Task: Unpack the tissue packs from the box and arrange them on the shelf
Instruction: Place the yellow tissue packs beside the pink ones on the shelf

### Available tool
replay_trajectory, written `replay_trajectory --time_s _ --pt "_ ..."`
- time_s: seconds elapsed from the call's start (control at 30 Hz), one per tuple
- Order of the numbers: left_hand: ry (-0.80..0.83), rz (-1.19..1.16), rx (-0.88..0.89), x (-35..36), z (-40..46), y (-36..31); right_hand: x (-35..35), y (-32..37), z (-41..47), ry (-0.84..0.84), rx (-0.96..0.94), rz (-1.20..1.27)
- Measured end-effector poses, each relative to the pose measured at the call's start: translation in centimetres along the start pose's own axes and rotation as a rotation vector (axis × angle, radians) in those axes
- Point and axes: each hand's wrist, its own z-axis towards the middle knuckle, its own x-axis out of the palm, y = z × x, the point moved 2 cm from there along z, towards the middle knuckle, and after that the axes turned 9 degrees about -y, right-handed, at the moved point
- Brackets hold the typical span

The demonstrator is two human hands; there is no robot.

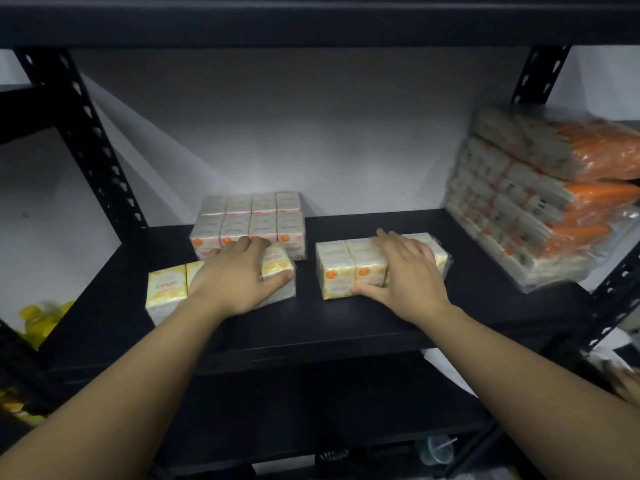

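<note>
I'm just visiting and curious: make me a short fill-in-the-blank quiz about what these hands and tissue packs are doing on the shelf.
1. Each hand rests on a ____-coloured tissue pack.
2. The right hand lies on the yellow pack on the ____ side of the black shelf.
3. Behind the left hand, the pink-and-white packs are stacked ____ high.
4. The orange packs sit piled at the shelf's far ____.

Missing words: yellow; right; two; right

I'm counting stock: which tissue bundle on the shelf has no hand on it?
The pink bundle at the back; each yellow bundle in front has a hand on it, left one, right one.
</note>
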Motion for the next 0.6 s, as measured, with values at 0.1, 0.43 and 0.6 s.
replay_trajectory --time_s 0.1,0.43,0.6 --pt "-0.01 0.004 0.003 -0.1 -0.1 0.0 0.5 0.0 1.2 0.03 -0.024 -0.051" --pt "0.002 0.005 -0.01 0.1 0.1 0.1 4.9 -1.4 8.0 0.115 -0.003 -0.035" --pt "0.016 -0.012 -0.032 0.3 0.6 0.3 7.6 -2.2 12.3 0.165 0.002 -0.006"
